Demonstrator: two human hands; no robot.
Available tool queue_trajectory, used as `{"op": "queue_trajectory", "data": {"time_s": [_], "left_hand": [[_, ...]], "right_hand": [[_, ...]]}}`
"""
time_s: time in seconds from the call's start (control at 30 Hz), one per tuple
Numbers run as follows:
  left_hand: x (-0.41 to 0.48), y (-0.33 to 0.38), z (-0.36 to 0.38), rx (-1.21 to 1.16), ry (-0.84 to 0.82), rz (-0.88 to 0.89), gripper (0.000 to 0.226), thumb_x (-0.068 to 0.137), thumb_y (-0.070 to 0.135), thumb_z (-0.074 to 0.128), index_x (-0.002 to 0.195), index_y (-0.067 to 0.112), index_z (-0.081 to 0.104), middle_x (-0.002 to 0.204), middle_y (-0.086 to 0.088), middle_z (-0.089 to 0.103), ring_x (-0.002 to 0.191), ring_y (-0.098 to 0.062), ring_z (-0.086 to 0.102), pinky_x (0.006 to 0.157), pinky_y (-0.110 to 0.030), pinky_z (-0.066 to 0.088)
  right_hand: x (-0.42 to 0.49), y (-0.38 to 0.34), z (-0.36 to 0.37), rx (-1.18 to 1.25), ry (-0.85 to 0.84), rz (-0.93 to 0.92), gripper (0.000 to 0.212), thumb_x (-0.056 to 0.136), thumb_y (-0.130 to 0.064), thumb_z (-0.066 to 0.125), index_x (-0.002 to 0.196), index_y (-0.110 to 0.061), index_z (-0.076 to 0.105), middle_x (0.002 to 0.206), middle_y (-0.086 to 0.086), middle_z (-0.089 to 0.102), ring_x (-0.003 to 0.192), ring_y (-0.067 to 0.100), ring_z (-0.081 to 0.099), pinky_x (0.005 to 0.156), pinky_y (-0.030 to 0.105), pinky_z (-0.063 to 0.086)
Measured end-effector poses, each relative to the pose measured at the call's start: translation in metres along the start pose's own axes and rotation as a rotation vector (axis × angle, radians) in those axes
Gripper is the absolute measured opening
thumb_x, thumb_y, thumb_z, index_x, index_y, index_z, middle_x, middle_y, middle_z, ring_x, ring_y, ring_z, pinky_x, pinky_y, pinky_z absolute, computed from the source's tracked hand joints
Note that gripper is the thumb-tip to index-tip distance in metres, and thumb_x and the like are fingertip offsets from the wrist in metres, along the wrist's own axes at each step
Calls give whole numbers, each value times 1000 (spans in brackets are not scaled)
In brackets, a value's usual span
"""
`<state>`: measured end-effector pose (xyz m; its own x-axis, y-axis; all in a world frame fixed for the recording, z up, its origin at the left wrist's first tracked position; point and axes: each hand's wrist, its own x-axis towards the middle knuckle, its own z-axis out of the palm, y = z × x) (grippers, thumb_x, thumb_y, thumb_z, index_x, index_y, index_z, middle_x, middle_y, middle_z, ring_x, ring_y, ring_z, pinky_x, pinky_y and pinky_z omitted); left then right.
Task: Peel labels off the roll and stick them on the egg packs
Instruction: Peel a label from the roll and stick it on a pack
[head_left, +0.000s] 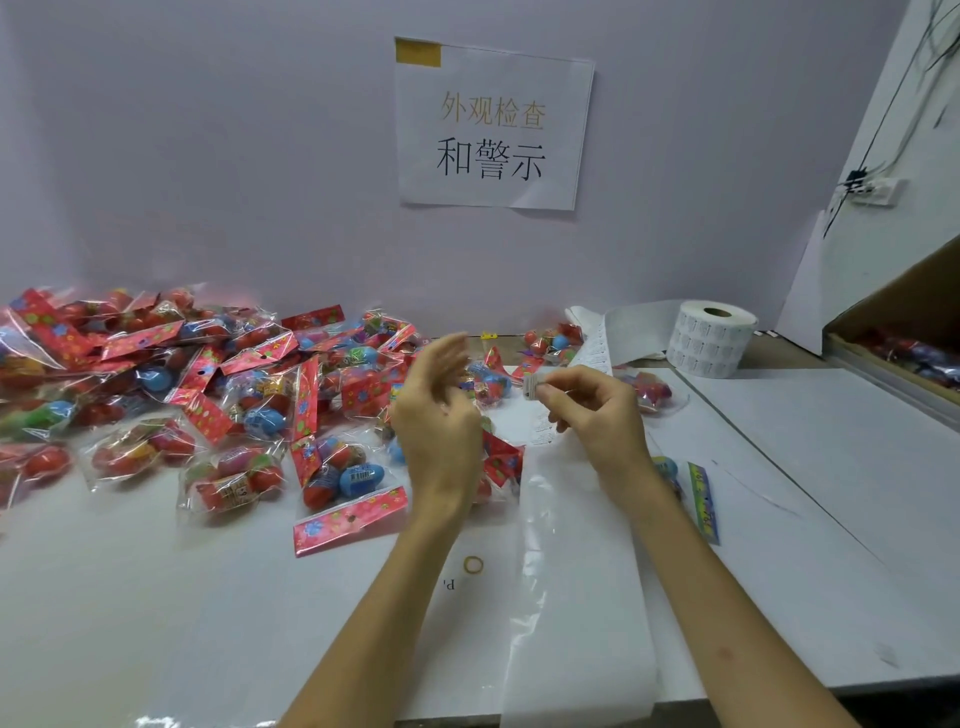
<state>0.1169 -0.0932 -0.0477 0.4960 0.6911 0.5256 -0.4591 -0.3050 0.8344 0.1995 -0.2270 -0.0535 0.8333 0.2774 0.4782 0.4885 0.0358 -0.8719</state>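
Observation:
A white label roll (710, 336) stands at the back right of the table, and its backing strip (566, 561) runs forward past my hands to the near edge. My right hand (592, 410) pinches a small white label (532, 387) between thumb and fingers, raised above the strip. Just left of it my left hand (439, 410) is lifted with fingers loosely spread and blurred, holding nothing that I can see. Several egg packs (332, 470) with red header cards lie heaped on the left half of the table, and one pack (498, 462) sits under my hands.
A paper sign (493, 124) hangs on the wall behind. A cardboard box (898, 358) holding more packs stands at the far right. A rubber band (473, 565) lies on the white table (182, 613) near my left forearm. Another pack (698, 491) lies right of my right wrist.

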Motion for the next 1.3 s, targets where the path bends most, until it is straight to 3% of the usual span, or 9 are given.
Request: {"op": "queue_trajectory", "data": {"time_s": [0.13,0.4,0.57,0.67,0.83,0.97,1.07,1.17,1.3], "left_hand": [[10,-6,-6,18,322,-134,44,95,-9,46,125,14,66,128,0,67,73,27,55,58,3,42],[15,-18,-6,66,324,-479,34,101,9,43,123,23,64,93,18,61,70,-1,52,57,-18,38],[14,-15,-5,-26,270,-443,29,101,3,46,116,19,64,103,11,63,83,4,58,57,-6,42],[13,-9,-4,-85,258,-347,31,97,-6,48,113,15,64,105,8,64,92,-2,61,61,-5,48],[12,-2,-3,-243,185,-286,41,93,-16,42,107,17,62,102,11,67,104,-14,71,85,-30,61],[12,1,-1,-350,134,-256,46,89,-21,42,105,17,62,103,9,69,106,-15,70,83,-28,61],[12,-2,-2,-254,112,-290,35,92,1,67,115,25,55,114,9,62,110,-7,63,75,-12,54],[12,-3,-1,-302,-43,-560,49,87,33,77,126,22,48,122,3,58,112,-12,61,87,-26,55],[10,-4,0,-339,-223,-661,48,87,37,77,127,14,63,118,-6,71,106,-21,71,85,-32,61]], "right_hand": [[0,0,1,93,-38,56,22,97,-7,65,113,-20,71,75,5,74,58,14,62,57,26,52],[-11,10,19,-317,-237,-6,69,97,-22,66,157,-33,34,88,-10,77,79,2,70,78,17,51],[-18,13,29,-431,-372,32,83,94,-34,69,158,-49,18,116,-13,73,61,-8,59,75,17,44],[-14,12,29,-335,-300,35,90,91,-31,75,160,-42,18,117,-16,70,83,-8,64,80,16,47],[-7,11,24,-47,-87,82,83,89,-15,77,154,-37,29,121,-6,68,93,12,75,90,30,59],[-2,8,17,162,1,146,73,89,-2,74,141,-39,39,126,9,66,94,22,76,79,33,62],[-1,7,14,241,43,175,75,88,1,74,147,-31,40,128,12,64,100,26,74,76,31,61],[-1,4,14,285,35,163,79,82,-3,79,146,-31,43,128,14,64,101,29,73,75,31,60],[-2,0,13,292,-51,130,82,74,-13,79,146,-30,44,125,16,66,96,27,73,76,30,57]]}}
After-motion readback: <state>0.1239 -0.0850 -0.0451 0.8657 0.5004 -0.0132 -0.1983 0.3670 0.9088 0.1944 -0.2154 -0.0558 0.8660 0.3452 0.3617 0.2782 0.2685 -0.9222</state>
